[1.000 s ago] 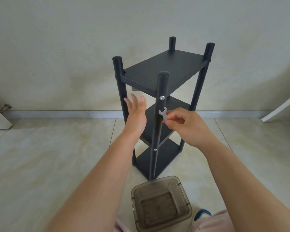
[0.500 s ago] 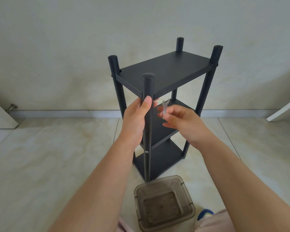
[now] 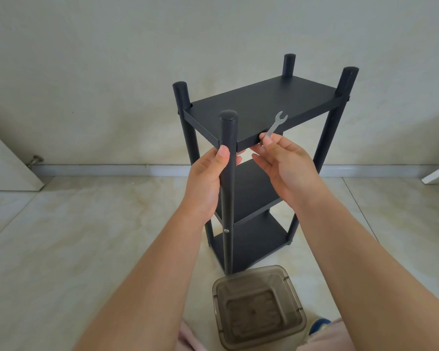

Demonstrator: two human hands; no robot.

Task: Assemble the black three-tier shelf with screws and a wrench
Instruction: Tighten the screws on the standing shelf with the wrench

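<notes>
Far left: door edge (image 3: 8,160) with a stopper (image 3: 36,160) near the baseboard, tiled floor (image 3: 74,236) below. Left hand (image 3: 207,183) now clenched around the near front post (image 3: 228,173) just under the top tier; a second ago it was open and short of the post, so the frame is now steadied. The black three-tier shelf (image 3: 264,107) stands upright on the floor by the wall, all three tiers seated, and it has turned since then: the upper screw head then facing the camera is out of view; one lower screw (image 3: 226,231) shows on the post. Right hand (image 3: 287,165) pinches the wrench (image 3: 276,125) by its handle end, open jaw up, raised above the top tier's front edge; earlier it sat lower, beside the post. Likely reading: checking or moving to a remaining fastener, assembly near done. Bottom centre-right: a smoky plastic container (image 3: 259,307) on the floor; contents unclear.
</notes>
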